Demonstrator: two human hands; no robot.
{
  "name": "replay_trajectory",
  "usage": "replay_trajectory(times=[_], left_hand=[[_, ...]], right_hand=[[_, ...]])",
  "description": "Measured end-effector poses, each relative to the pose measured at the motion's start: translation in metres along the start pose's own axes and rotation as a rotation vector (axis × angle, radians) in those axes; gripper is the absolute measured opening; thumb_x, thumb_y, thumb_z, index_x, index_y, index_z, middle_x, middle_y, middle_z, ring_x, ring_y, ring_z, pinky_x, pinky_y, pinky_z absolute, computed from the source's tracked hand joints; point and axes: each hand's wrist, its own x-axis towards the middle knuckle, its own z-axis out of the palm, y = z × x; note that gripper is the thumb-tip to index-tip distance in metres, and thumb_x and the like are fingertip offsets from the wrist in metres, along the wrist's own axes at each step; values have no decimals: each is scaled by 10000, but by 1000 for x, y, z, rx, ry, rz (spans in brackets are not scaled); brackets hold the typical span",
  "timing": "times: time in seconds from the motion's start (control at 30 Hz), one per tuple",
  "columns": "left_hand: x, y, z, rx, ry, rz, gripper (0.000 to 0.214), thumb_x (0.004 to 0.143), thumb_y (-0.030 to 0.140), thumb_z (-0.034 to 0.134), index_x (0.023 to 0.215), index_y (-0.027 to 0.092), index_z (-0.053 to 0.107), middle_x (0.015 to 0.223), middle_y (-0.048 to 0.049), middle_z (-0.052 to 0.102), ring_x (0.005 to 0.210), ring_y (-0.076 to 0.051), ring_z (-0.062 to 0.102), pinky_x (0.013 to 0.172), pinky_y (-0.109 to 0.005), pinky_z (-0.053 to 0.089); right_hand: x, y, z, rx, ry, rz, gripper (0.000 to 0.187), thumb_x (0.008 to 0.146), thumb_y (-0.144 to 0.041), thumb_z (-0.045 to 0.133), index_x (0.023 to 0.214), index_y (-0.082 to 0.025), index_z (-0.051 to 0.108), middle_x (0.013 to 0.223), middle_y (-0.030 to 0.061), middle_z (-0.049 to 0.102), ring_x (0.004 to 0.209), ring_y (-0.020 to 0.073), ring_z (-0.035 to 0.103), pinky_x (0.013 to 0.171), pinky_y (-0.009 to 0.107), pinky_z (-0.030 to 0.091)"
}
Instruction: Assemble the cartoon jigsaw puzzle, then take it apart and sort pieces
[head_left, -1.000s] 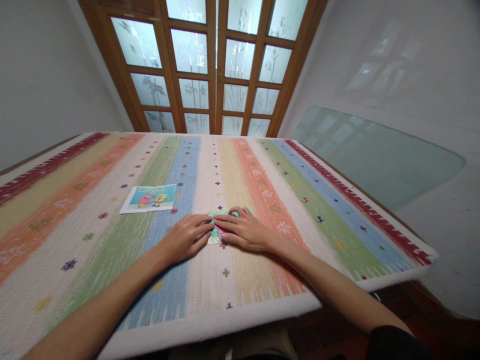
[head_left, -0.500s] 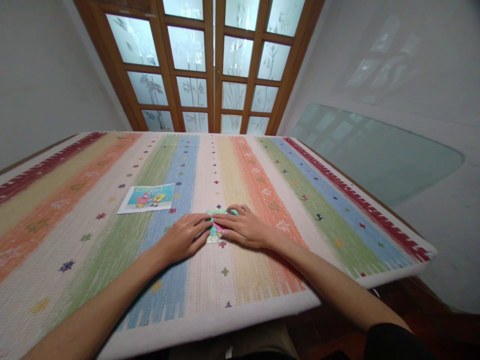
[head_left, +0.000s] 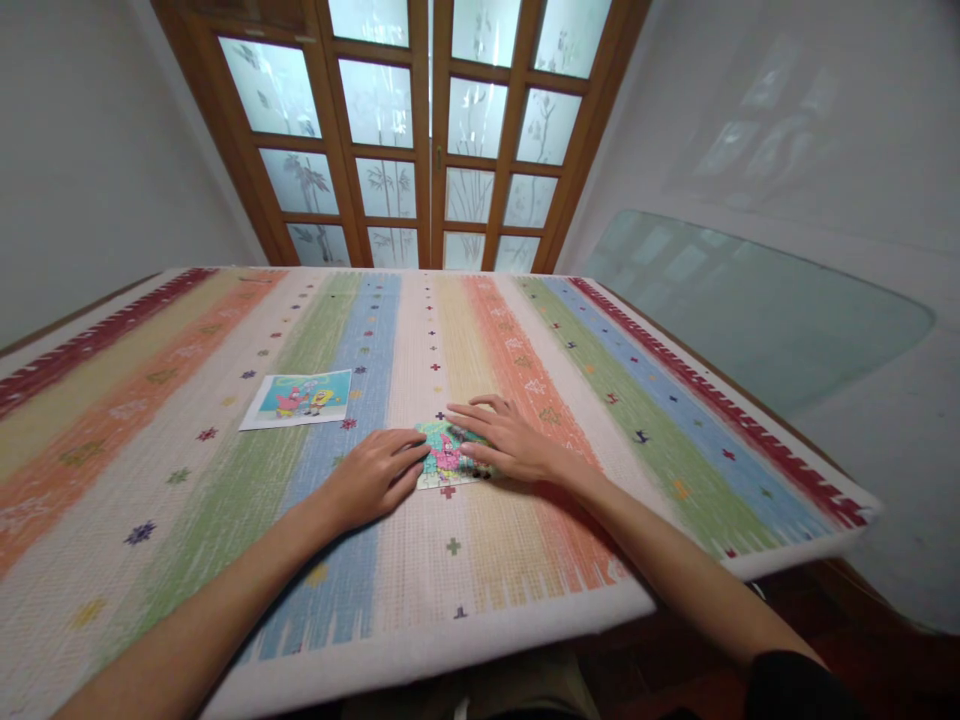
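A small cartoon jigsaw puzzle (head_left: 445, 455) lies flat near the middle of the striped cloth on the table (head_left: 525, 590). My left hand (head_left: 373, 478) rests beside its left edge, fingers stretched out and fingertips touching it. My right hand (head_left: 504, 440) lies flat over the puzzle's right part with its fingers spread. A printed cartoon picture (head_left: 298, 397) lies further left and back on the cloth, away from both hands.
Wooden doors with frosted glass panes (head_left: 420, 130) stand behind the table's far edge. A sheet of glass (head_left: 750, 310) leans against the wall on the right. The table's near edge and right corner drop to a dark floor.
My right hand has slid to the right and its fingers have spread, uncovering more of the puzzle. My left hand has hardly moved.
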Motion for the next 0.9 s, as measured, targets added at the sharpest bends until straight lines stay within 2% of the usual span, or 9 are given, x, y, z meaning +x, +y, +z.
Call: replay_trajectory(times=[0.2, 0.33, 0.43, 0.67, 0.9], left_hand=[[-1, 0, 1, -15, -7, -11, 292, 1029, 249, 469, 1209, 177, 688, 1225, -127, 713, 1135, -264, 670, 959, -470, 566], [-1, 0, 0, -54, -39, -42, 294, 1033, 257, 464, 1234, 201, 671, 1265, -100, 711, 1182, -262, 657, 989, -488, 550], [0, 0, -2, -75, -54, -51, 291, 1048, 280, 462, 1242, 200, 664, 1265, -93, 715, 1194, -265, 652, 989, -493, 547], [0, 1, -3, -87, -21, -54, 285, 1011, 335, 569, 1251, 205, 652, 1257, -103, 714, 1180, -280, 654, 974, -508, 552], [1, 3, 2, -90, 44, -61, 293, 1001, 313, 594, 1278, 229, 641, 1250, -100, 706, 1160, -277, 655, 976, -511, 556]], right_hand=[[-14, 35, -24, -7, 0, 19, 616, 968, -567, 594, 1493, -254, 523, 1527, 91, 534, 1408, 331, 412, 1166, 578, 352], [-24, 47, -30, -6, -54, -8, 644, 894, -572, 696, 1441, -251, 583, 1479, 90, 586, 1411, 348, 426, 1162, 601, 357], [-32, 50, -28, 11, -81, -17, 685, 856, -583, 735, 1438, -250, 592, 1463, 97, 601, 1408, 363, 438, 1143, 614, 373], [-45, 52, -10, 62, -45, 30, 811, 855, -638, 713, 1536, -268, 475, 1551, 98, 506, 1473, 377, 373, 1166, 627, 354], [-46, 48, -3, 68, -44, 18, 749, 942, -618, 615, 1564, -247, 425, 1606, 82, 416, 1541, 338, 261, 1239, 559, 290]])
